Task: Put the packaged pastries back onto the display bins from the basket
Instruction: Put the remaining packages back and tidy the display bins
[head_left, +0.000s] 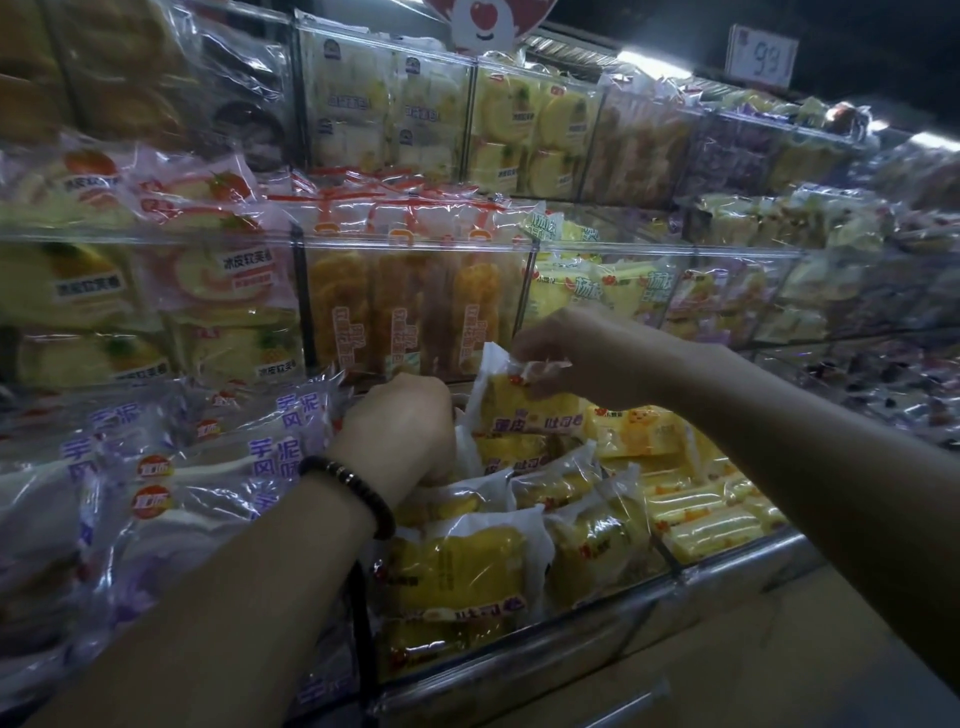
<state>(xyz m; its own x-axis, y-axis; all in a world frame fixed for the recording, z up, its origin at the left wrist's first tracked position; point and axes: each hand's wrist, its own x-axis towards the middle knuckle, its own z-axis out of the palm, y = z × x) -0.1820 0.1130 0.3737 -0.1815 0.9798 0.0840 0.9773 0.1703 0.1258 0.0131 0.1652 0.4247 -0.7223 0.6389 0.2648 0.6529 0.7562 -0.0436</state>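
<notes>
Your right hand (558, 348) pinches the yellow packet (519, 402) by its top seal, just above the back edge of the lower bin (737, 566). Lower it flat onto the other yellow packets (467, 566), label facing up, and do not squeeze the soft cake. Your left hand (410, 421) has its fingers down among the packets; I cannot tell if it holds something. Use it to make a gap. The basket is not visible.

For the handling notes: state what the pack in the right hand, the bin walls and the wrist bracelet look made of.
Yellow pastry pack, pinched by the right hand: thin clear plastic film, glossy; it crinkles and glints. Bin wall: rigid clear plastic, probably acrylic; contents show through, edges catch light. Bracelet: dark round beads, wood or stone, cannot tell.
</notes>
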